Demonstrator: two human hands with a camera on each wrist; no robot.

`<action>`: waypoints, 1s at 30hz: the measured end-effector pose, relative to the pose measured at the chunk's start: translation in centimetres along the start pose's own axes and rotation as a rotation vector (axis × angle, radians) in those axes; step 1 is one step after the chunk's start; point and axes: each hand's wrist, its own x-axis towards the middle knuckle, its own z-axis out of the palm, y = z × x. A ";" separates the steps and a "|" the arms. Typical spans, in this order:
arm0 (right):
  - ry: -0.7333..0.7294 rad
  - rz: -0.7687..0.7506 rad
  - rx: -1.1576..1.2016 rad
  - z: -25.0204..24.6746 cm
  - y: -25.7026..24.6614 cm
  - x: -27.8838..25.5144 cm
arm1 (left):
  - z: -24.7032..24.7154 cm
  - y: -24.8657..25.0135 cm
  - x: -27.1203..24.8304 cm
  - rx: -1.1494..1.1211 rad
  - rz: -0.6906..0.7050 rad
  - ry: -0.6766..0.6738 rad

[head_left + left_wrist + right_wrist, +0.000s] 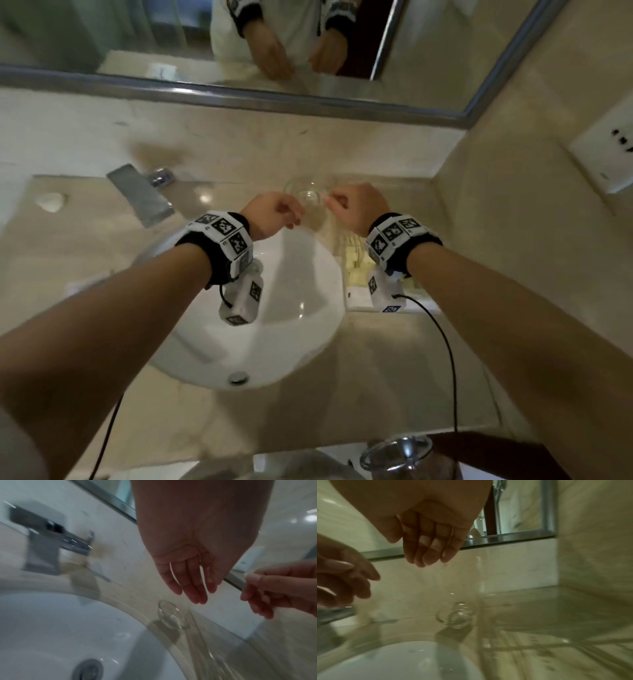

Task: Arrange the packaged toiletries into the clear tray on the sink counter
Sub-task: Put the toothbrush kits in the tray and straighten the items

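Nearest the right grip (356,209), below its wrist, sits the clear tray (356,301) on the bench (394,359), with pale packets (358,265) in it; its long axis seems to run front to back. That hand is nearer it than the left grip (274,214). Both hang released, fingers loose, holding nothing. Just beyond the fingertips stands a glass (310,197). Blur hides any print on the packets.
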 end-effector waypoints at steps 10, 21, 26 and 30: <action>-0.144 -0.400 0.074 6.2 -23.7 4.4 | -17.6 -10.6 -13.7 -0.094 -0.213 0.567; -0.682 -0.470 -0.288 23.6 -32.2 4.2 | -17.5 -25.4 -26.3 -0.002 -0.782 0.370; -0.650 -0.464 -0.388 26.4 -31.4 4.4 | -14.8 -27.1 -26.9 0.086 -0.870 0.254; -0.661 -0.478 -0.401 27.3 -31.6 4.4 | -13.4 -27.2 -26.7 0.139 -0.860 0.188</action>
